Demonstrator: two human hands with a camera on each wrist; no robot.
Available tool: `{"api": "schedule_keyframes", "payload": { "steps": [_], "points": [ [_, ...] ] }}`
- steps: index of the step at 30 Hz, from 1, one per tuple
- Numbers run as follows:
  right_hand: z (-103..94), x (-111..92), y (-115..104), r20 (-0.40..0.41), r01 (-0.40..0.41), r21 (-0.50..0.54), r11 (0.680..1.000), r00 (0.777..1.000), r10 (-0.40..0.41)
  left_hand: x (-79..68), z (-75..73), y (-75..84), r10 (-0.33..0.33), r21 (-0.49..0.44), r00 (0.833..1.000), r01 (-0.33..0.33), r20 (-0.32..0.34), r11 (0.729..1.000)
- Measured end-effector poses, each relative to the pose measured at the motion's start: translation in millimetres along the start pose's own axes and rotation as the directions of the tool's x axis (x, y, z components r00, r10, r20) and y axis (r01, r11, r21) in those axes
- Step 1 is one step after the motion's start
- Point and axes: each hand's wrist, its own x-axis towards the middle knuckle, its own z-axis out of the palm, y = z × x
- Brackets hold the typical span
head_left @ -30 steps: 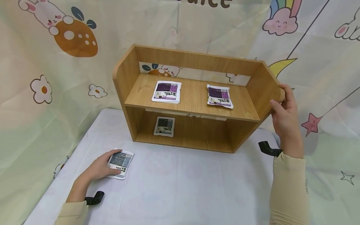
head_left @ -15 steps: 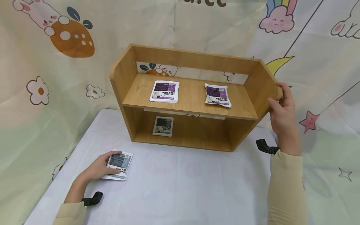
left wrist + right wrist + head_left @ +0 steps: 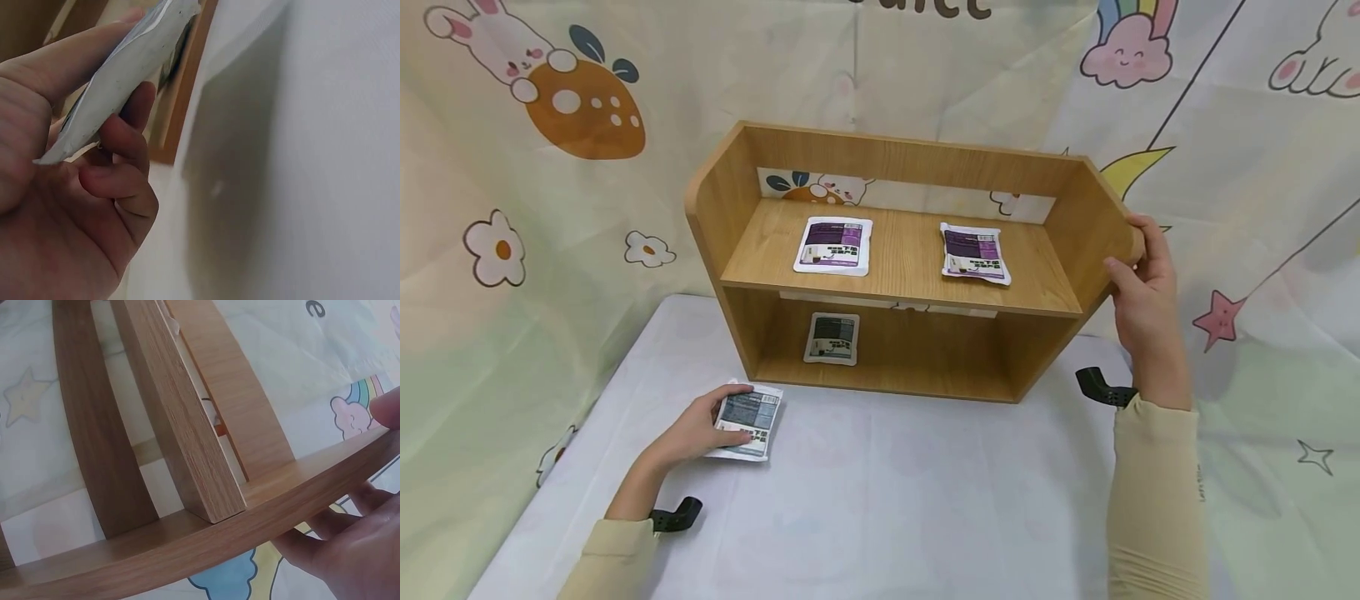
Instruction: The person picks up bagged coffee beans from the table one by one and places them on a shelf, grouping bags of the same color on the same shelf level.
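Observation:
My left hand (image 3: 700, 429) pinches a white packet with a dark grey-blue label (image 3: 751, 421) between thumb and fingers, in front of the shelf's lower left corner. From the left wrist view, the packet's pale underside (image 3: 125, 84) is tilted, and its shadow falls on the white cloth. My right hand (image 3: 1150, 308) grips the right side panel of a two-tier wooden shelf (image 3: 895, 296), thumb on one face and fingers on the other. Two purple-labelled packets lie on the upper tier, one on the left (image 3: 833, 246) and one on the right (image 3: 974, 253). A grey-labelled packet (image 3: 831, 338) sits at the lower tier's left.
White cloth covers the table (image 3: 880, 500) in front of the shelf. A patterned curtain (image 3: 587, 192) hangs behind and along both sides. Black wrist-worn devices show on the left wrist (image 3: 677, 515) and the right wrist (image 3: 1101, 387).
My left hand has carried the packet right and towards the shelf's lower left corner. The right hand keeps its grip on the side panel. The head view has shifted slightly.

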Motion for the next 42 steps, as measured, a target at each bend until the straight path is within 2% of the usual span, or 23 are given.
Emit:
{"api": "schedule_keyframes", "payload": {
  "steps": [6, 12, 16, 17, 20, 26, 35, 42],
  "points": [
    [-2.4, 1, -3, 0.017, 0.011, 0.007, 1.000, 1.000, -0.011, 25.6, 19.5, 21.7, 0.035, -0.047, 0.999, -0.035, 0.006, 0.998],
    [-1.4, 0, -3, 0.016, 0.003, -0.027, 1.000, 1.000, -0.003, 41.8, 38.4, 47.9, 0.065, -0.110, 0.997, -0.062, 0.028, 0.992],
    [0.4, -2, -2, 0.014, 0.009, -0.035, 0.999, 1.000, -0.008, 52.8, 49.3, 60.8, 0.062, -0.142, 0.997, -0.054, 0.051, 0.988],
    [0.5, -2, -1, 0.013, 0.011, -0.037, 0.999, 1.000, -0.011, 58.2, 52.6, 59.1, 0.068, -0.149, 0.996, -0.059, 0.054, 0.987],
    [0.1, -2, -1, 0.020, 0.015, -0.036, 0.999, 1.000, -0.014, 69.6, 60.0, 67.8, 0.087, -0.178, 0.994, -0.074, 0.068, 0.981],
    [-1.5, -2, -1, 0.020, 0.008, -0.032, 0.999, 1.000, -0.007, 96.3, 76.8, 90.6, 0.159, -0.186, 0.982, -0.139, 0.098, 0.973],
    [-2.7, 0, -2, 0.009, -0.001, -0.036, 0.999, 1.000, 0.001, 130.6, 99.0, 117.4, 0.193, -0.135, 0.979, -0.183, 0.072, 0.974],
    [-5.1, -1, -3, 0.021, -0.017, -0.042, 0.999, 1.000, 0.018, 152.1, 116.2, 132.7, 0.216, -0.145, 0.973, -0.204, 0.078, 0.968]
  ]
}}
